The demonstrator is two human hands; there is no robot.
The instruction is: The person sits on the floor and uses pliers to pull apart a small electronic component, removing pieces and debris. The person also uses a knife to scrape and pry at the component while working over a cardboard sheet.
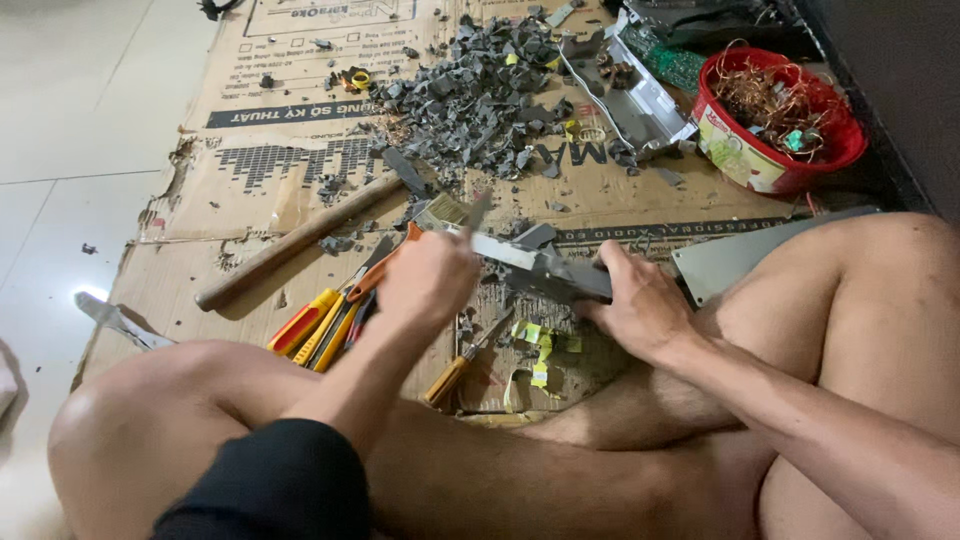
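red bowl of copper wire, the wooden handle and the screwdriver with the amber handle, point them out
red bowl [745, 160], head view, on its printed outer wall
wooden handle [290, 245], head view, midway along the shaft
screwdriver [447, 380], head view, on its amber handle

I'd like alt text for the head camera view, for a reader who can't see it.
A person sitting on flattened cardboard grips a grey metal piece with the right hand while the left hand works on it. Around lie a wooden-handled hammer, screwdrivers, a heap of grey fragments and a red bowl of copper wire.
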